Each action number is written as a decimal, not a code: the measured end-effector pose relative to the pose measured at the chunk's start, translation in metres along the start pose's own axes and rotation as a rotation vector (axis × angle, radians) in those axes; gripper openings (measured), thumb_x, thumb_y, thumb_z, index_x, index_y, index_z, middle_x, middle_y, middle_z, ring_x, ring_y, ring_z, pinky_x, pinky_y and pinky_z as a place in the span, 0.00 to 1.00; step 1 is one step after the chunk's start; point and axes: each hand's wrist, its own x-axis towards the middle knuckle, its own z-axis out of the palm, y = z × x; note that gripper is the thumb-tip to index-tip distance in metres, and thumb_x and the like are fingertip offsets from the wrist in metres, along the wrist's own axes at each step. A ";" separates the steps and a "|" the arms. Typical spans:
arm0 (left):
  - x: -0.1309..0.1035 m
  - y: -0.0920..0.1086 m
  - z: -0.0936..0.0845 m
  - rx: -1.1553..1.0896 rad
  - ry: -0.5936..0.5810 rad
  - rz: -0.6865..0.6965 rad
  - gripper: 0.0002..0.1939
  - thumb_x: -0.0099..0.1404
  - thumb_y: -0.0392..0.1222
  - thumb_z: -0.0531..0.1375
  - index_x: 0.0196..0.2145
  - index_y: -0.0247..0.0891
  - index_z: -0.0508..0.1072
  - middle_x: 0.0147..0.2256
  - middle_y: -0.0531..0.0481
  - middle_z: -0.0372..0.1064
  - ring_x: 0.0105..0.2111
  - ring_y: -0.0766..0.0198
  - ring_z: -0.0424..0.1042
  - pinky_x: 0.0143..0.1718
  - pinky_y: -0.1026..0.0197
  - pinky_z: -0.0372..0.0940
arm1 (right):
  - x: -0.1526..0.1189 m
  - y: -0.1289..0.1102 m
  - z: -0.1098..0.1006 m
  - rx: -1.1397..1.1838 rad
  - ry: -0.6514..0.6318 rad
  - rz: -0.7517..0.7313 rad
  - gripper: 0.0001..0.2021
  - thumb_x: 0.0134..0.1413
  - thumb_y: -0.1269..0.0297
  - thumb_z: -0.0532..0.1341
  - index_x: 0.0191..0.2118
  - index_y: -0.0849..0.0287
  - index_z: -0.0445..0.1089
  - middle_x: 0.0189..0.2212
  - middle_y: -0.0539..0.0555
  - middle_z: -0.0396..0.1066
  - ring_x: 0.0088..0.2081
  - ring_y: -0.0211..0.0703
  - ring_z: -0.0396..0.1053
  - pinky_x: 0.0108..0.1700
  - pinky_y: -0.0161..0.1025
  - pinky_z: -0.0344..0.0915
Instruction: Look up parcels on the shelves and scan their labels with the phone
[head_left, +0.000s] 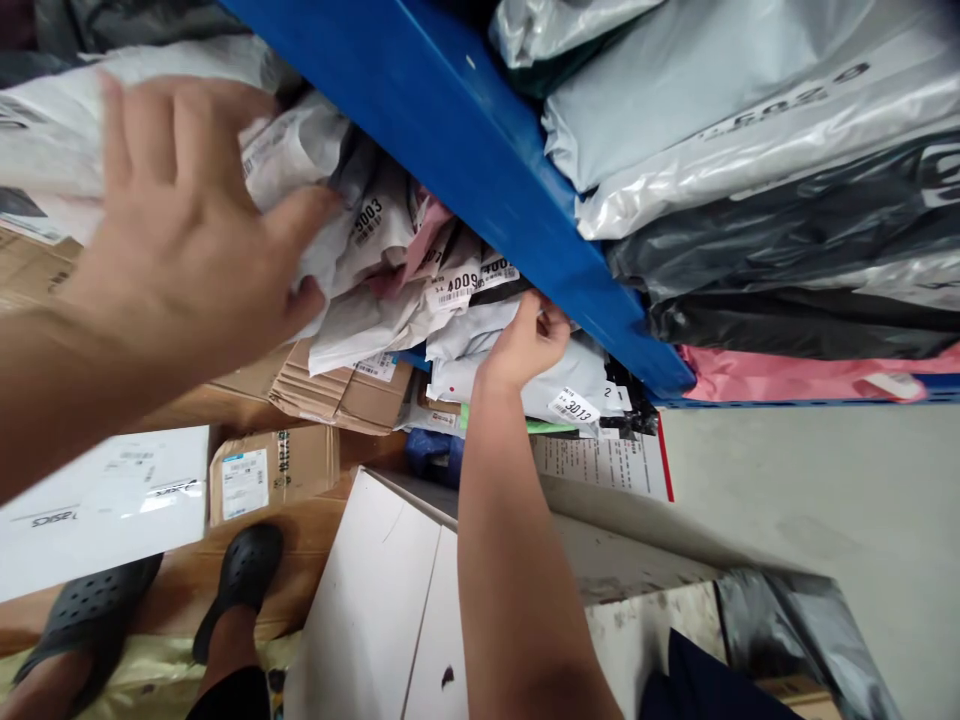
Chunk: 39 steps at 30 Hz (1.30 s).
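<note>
My left hand (pixel 180 210) is slightly blurred, with its fingers spread in front of white plastic mailer bags (pixel 296 145) on the shelf. Nothing is gripped in it. My right hand (pixel 529 345) reaches in under the blue shelf beam (pixel 480 200), its fingers curled at the edge of the stacked mailers. A pale mailer bag (pixel 480 320) seems pinched there, though the fingertips are partly hidden. Close by are a white mailer labelled 4009 (pixel 455 288), another labelled 5003 (pixel 369 220), and a pale one labelled 3013 (pixel 576 405).
More mailers in grey (pixel 637 110), black (pixel 795 215) and pink (pixel 795 375) lie stacked right of the beam. Below are flattened cardboard (pixel 337 390), a white shoe box (pixel 105 500), a brown carton (pixel 300 465) and a white box (pixel 375 590). Feet in dark clogs (pixel 251 565) stand at lower left.
</note>
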 end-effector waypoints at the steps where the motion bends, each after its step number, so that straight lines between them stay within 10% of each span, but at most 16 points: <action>1: 0.000 0.011 -0.002 -0.054 0.034 0.093 0.26 0.68 0.50 0.42 0.61 0.47 0.58 0.56 0.49 0.62 0.60 0.44 0.52 0.56 0.38 0.52 | 0.005 0.002 0.002 0.008 -0.024 0.030 0.07 0.47 0.72 0.58 0.27 0.54 0.58 0.29 0.47 0.62 0.34 0.41 0.67 0.46 0.46 0.70; 6: 0.038 0.080 -0.002 -0.295 0.036 0.875 0.25 0.69 0.35 0.39 0.57 0.47 0.64 0.61 0.57 0.60 0.63 0.64 0.52 0.64 0.54 0.47 | 0.018 0.008 -0.001 0.015 -0.042 0.099 0.10 0.49 0.74 0.55 0.27 0.51 0.53 0.24 0.41 0.57 0.28 0.36 0.66 0.40 0.44 0.70; 11: 0.079 0.105 0.001 -0.090 -0.071 0.671 0.22 0.69 0.35 0.47 0.58 0.44 0.63 0.65 0.51 0.53 0.66 0.52 0.44 0.62 0.38 0.46 | 0.014 0.014 -0.011 0.021 -0.070 0.118 0.11 0.51 0.68 0.61 0.25 0.54 0.57 0.21 0.42 0.62 0.24 0.35 0.64 0.33 0.39 0.69; 19: 0.061 0.085 0.021 -0.323 0.042 0.421 0.28 0.64 0.40 0.55 0.61 0.41 0.60 0.66 0.42 0.48 0.63 0.44 0.49 0.56 0.44 0.56 | -0.040 0.027 -0.031 0.057 -0.033 0.162 0.12 0.51 0.67 0.61 0.25 0.53 0.55 0.18 0.41 0.61 0.18 0.32 0.61 0.21 0.34 0.65; 33: 0.061 0.099 0.004 -0.344 -0.072 0.389 0.33 0.64 0.60 0.52 0.64 0.49 0.55 0.61 0.39 0.56 0.59 0.35 0.53 0.52 0.41 0.56 | -0.066 0.018 -0.038 -0.070 -0.248 0.075 0.06 0.44 0.64 0.60 0.24 0.55 0.61 0.28 0.48 0.67 0.36 0.41 0.68 0.42 0.41 0.69; 39: 0.078 0.119 -0.014 -0.087 -0.152 0.379 0.24 0.68 0.40 0.49 0.61 0.49 0.61 0.47 0.36 0.72 0.49 0.39 0.68 0.42 0.44 0.64 | -0.048 0.009 -0.067 -0.239 0.150 0.289 0.11 0.53 0.67 0.51 0.42 0.58 0.63 0.43 0.61 0.65 0.47 0.54 0.65 0.52 0.64 0.62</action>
